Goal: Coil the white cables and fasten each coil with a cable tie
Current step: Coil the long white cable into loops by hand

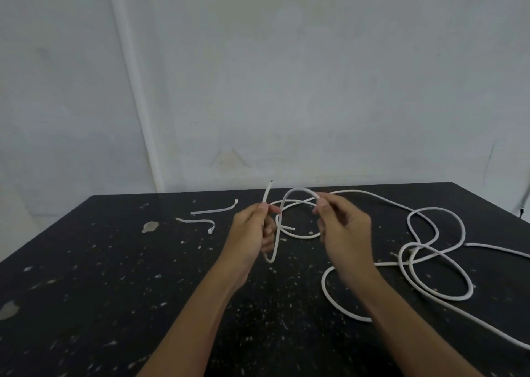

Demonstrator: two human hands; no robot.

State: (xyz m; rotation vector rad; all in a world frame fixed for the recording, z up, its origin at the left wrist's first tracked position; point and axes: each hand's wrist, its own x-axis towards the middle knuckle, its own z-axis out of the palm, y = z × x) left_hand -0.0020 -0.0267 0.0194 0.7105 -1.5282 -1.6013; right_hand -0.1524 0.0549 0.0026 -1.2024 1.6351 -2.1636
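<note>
A long white cable (436,279) sprawls in loose loops over the right half of the black table (114,290). My left hand (252,230) pinches the cable near its end, and the short tip sticks up above my fingers. My right hand (341,227) pinches the same cable a little further along, so an arch of cable stands between the two hands. A small loop hangs below my left hand. A second white cable (298,234) lies curved on the table behind my hands. Two white cable ties (213,211) (198,221) lie flat at the left of my left hand.
The table top is black with white paint specks and a few pale patches (149,226). A grey-white wall (286,75) rises right behind the far edge, with a white pipe (134,89) running down it at the left. The cable runs off the table's right edge.
</note>
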